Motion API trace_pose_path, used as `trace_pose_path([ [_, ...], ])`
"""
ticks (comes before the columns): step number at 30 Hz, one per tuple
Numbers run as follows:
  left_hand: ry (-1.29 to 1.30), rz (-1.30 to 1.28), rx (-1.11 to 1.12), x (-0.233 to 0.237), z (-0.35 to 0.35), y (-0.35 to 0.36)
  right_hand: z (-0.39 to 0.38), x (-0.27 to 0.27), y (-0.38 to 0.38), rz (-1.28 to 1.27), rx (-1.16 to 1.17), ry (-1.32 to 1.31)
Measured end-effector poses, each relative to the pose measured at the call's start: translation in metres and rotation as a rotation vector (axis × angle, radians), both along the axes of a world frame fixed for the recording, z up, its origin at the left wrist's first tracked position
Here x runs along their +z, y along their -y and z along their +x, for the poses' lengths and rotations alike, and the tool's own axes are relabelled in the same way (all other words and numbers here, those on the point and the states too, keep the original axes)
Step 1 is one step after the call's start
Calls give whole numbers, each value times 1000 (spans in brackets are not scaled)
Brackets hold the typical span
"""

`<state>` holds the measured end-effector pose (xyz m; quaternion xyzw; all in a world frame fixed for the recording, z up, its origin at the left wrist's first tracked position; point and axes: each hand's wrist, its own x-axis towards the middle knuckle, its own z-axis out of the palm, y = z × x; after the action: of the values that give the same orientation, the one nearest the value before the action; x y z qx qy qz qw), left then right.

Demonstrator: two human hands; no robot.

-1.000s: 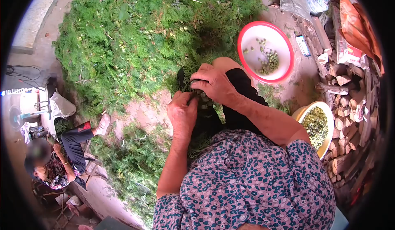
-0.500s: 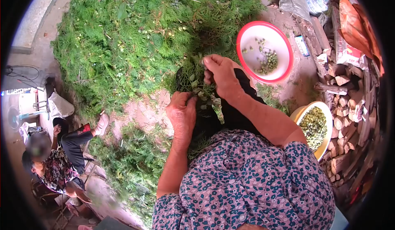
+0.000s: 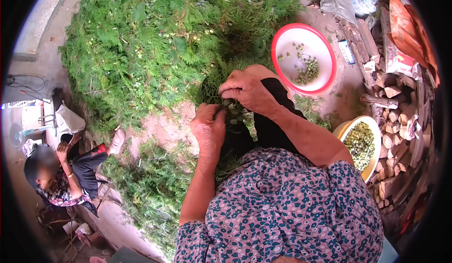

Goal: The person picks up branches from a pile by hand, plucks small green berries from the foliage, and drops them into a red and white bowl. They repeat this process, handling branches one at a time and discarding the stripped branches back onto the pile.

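Observation:
My left hand (image 3: 208, 126) is closed, thumb against fingers, on a leafy evergreen sprig (image 3: 232, 108) with pale green cones, above my dark-trousered lap. Just above and to its right, my right hand (image 3: 247, 92) pinches at the same sprig; its fingertips hide what lies between them. Feathery green leaves stick out past both hands. To the right, a white basin with a red rim (image 3: 334, 58) holds a small heap of green cones (image 3: 308, 71). Nearer to me on that side, a yellow basin (image 3: 340, 128) contains many more cones (image 3: 360, 145).
A large pile of cut evergreen branches (image 3: 141, 51) covers the floor ahead, and a smaller heap (image 3: 150, 192) lies at left. Stacked firewood (image 3: 388, 154) and bags (image 3: 338, 3) line the right side. Another person (image 3: 70, 178) sits at far left, near a fan (image 3: 16, 133).
My right hand has come down and left from the upper sprig, closer to my left hand, which stays put. The seated person has leaned and raised an arm toward the head.

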<state>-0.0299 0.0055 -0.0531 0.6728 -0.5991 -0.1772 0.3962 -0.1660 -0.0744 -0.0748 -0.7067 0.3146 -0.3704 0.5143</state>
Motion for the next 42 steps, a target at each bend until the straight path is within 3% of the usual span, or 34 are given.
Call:
trace_pose_path([
  [3, 3, -9, -1, 2, -1, 1, 2, 1, 2, -19, -93, -1],
  [5, -2, -5, 11, 3, -2, 1, -4, 8, 4, 505, -125, 70],
  [6, 2, -8, 22, 3, -2, 0, -4, 8, 6, 505, -124, 69],
  [8, 8, -12, 31, 3, -2, -1, -4, 8, 11, 772, -120, 448],
  [12, 8, 2, 39, 1, -3, -1, -5, 24, 10, 848, -145, 533],
  [14, 14, 8, 44, 0, -3, -1, -9, 24, 10, 536, -57, 145],
  [15, 21, -9, 42, 0, -4, -1, -7, 18, 10, 535, -58, 144],
  [17, 27, -25, 40, -1, -5, -1, 2, 3, 8, -170, -150, -92],
  [22, 45, 8, 46, 2, -6, -1, 10, 3, 7, -158, -213, -158],
  [27, 41, -15, 40, -1, -4, -1, 17, 7, -3, -330, -238, -30],
  [30, 21, -32, 46, -1, -4, 2, 21, 8, -9, -280, -383, -29],
  [34, 15, -22, 62, 2, -6, 1, 10, 6, -2, -259, -395, -32],
  [36, 5, -33, 64, 2, -7, -1, -7, 26, 17, 576, -426, 213],
  [40, -39, -46, 71, 1, -6, -2, -42, 26, 39, 566, -548, 503],
  [42, -47, -51, 63, -2, -4, -2, -77, 9, 55, 718, -663, 663],
])
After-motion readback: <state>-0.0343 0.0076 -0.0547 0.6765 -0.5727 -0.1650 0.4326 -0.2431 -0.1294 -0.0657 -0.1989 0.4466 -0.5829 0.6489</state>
